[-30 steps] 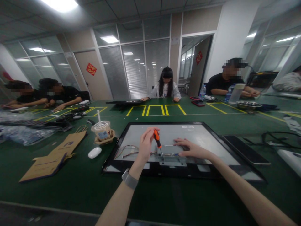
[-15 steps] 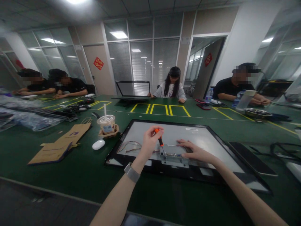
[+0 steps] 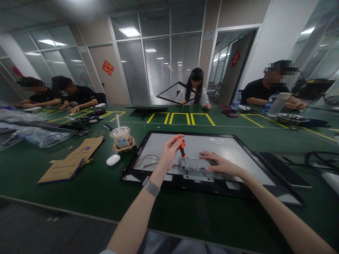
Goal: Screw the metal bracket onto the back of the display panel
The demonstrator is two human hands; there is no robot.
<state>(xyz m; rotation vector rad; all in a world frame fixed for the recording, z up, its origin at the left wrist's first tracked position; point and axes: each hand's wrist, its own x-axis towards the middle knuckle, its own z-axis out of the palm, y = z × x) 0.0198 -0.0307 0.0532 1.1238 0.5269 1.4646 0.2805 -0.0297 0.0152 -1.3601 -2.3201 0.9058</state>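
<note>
A monitor panel [image 3: 233, 150] lies face down on the green table [image 3: 106, 197] in front of me. My left hand [image 3: 169, 153] is closed round an orange-handled screwdriver [image 3: 182, 150], its tip down on a small metal board cover [image 3: 197, 165] at the panel's near edge. My right hand [image 3: 221, 164] lies flat with fingers stretched out on the right side of that cover. Thin coloured wires [image 3: 148, 161] run across the panel to the left of my left hand. A watch [image 3: 150, 186] sits on my left wrist.
A lidded drink cup with straw [image 3: 120, 135], a white mouse [image 3: 113, 159] and brown cardboard [image 3: 71, 160] lie to the left. A dark flat panel [image 3: 284, 169] and cables [image 3: 321, 160] lie at right. Several people sit round the table; the one opposite lifts a black frame [image 3: 172, 93].
My hands have stayed on the cover with the screwdriver. The view has shifted slightly. The person opposite has raised a black frame off the table and tilted it.
</note>
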